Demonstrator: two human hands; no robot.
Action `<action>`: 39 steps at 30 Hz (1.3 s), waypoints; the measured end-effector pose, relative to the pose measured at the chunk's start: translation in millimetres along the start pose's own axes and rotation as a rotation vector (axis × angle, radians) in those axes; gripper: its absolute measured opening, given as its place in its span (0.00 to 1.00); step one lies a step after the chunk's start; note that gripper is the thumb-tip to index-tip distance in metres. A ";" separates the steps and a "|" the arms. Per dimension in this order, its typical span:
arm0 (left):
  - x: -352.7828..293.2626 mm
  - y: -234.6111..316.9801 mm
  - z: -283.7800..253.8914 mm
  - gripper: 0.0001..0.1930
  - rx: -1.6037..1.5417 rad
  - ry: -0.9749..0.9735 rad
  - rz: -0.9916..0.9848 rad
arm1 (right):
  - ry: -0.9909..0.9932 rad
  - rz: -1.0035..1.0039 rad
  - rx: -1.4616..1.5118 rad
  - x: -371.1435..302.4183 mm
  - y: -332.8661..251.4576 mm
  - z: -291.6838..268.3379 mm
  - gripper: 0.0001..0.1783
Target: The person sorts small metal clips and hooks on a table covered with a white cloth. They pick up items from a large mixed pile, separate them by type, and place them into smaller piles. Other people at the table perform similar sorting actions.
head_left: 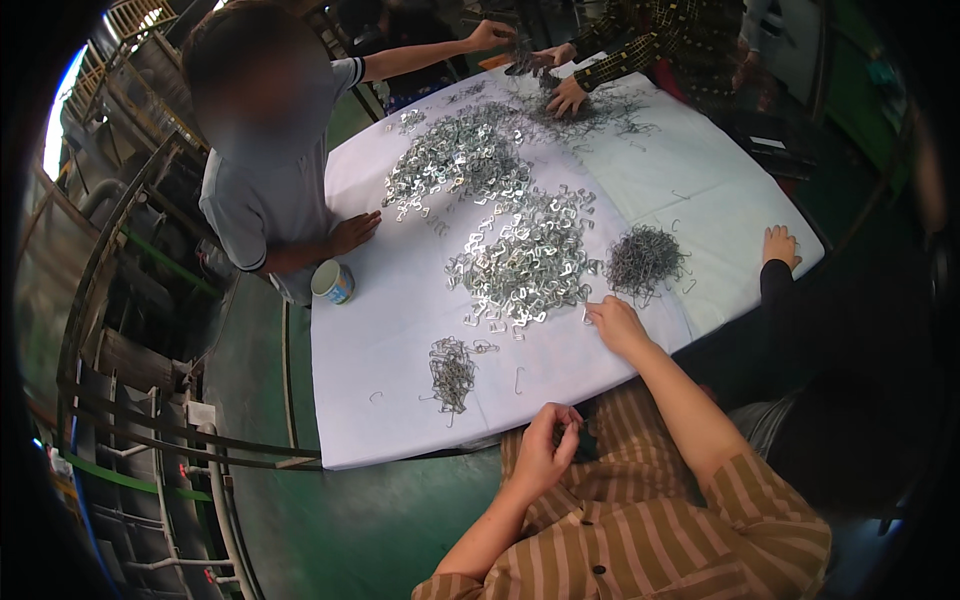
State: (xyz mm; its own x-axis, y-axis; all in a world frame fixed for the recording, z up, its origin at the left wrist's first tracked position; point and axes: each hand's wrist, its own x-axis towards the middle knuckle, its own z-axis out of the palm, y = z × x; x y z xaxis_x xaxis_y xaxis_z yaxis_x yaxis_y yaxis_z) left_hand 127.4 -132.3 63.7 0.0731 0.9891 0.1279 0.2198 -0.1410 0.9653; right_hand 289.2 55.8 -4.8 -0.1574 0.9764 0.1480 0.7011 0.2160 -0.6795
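My right hand [617, 325] reaches to the near edge of a large pile of shiny, squarish metal clips [528, 255]. Its fingertips are pinched together on a single clip at the tabletop. Closed above my lap, just off the table's front edge, is my left hand [548, 445]; what its fingers hold, if anything, is hidden. A dark heap of bent wire hooks [645, 262] lies just beyond my right hand. Beyond my left hand sits a smaller pile of wire hooks [452, 375], with a loose hook [519, 381] to its right.
Everything lies on a white-covered table [360, 420]. A paper cup [333, 281] stands at its left edge beside a co-worker's hand [355, 232]. Other people's hands [568, 97] handle hooks at the far end, and another hand [780, 247] rests at the right edge.
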 end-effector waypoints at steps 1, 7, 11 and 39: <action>-0.2 0.2 0.9 0.05 0.001 -0.006 -0.009 | 0.006 0.006 0.003 -1.3 3.4 0.4 0.11; -0.7 2.7 1.8 0.05 0.009 -0.014 -0.078 | 0.047 -0.009 -0.044 -0.9 -6.0 -6.0 0.09; -1.0 1.3 2.7 0.05 0.009 0.014 -0.095 | -0.195 0.219 0.402 -8.6 -19.9 -19.3 0.07; 6.8 -4.0 -8.8 0.07 0.463 0.053 0.195 | -0.060 -0.042 0.614 -118.7 -81.9 -34.2 0.04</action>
State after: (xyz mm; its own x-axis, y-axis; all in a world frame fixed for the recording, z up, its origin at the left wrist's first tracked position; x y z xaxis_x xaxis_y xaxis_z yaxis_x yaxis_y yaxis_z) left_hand 118.5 -124.7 62.7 0.1089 0.9415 0.3188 0.6163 -0.3156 0.7215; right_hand 274.2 -77.6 57.9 -0.2272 0.9615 0.1549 0.1676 0.1953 -0.9663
